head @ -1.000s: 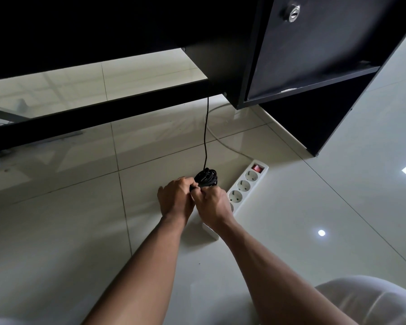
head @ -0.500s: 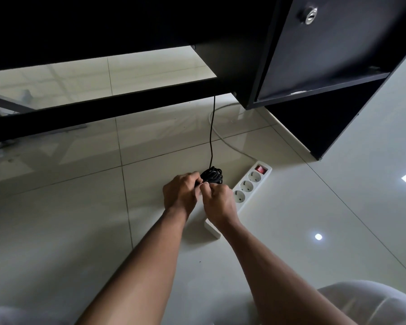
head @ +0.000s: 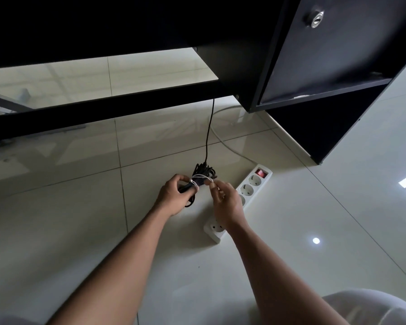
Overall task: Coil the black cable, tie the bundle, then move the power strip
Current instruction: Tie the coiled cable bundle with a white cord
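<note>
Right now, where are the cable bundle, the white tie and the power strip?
cable bundle (head: 203, 171): head view, far coiled end.
white tie (head: 201, 177): head view, strand across bundle.
power strip (head: 254, 181): head view, second socket.

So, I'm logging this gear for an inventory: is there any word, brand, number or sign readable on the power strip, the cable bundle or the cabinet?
None can be read.
Power strip: no print visible; its red switch is too blurred to show any marking.
Cabinet lock: too small to read.
Black cable bundle and its white tie: no labels visible.
</note>
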A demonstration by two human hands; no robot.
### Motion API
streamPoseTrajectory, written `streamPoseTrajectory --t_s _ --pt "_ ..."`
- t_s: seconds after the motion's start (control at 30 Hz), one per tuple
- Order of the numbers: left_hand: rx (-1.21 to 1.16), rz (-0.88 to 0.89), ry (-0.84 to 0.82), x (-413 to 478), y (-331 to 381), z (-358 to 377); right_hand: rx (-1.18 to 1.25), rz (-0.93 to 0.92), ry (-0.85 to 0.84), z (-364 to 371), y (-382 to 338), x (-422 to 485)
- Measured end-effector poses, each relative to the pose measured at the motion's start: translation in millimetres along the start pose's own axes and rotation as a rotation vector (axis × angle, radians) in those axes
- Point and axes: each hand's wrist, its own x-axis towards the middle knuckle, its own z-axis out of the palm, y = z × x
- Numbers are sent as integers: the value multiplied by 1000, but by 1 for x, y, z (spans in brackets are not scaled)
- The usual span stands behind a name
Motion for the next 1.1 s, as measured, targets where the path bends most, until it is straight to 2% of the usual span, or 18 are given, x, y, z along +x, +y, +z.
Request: streamPoseTrajectory --t_s 0.1,0.2,0.27,0.5,0.73,0.83,0.97,1.1 --pt "-295 -116 -46 -4 10 -4 -27 -30 13 1 -2 3" --pt "-439 -149 -90 -8 20 -8 -23 -34 35 0 -4 2" --pt "-490 -162 -120 -11 27 -10 18 -3 52 -2 -8 1" --pt "-539 -139 -196 -15 39 -16 385 164 47 -5 -19 6" --pt "-636 -202 -180 -18 43 -15 530 224 45 -7 -33 5" --pt "-661 -213 -186 -19 42 -17 493 182 121 -5 -36 7" --pt "-707 -205 -189 -19 40 -21 308 103 240 3 -37 14" --pt "-679 -163 -145 -15 40 -27 185 52 229 7 -43 21"
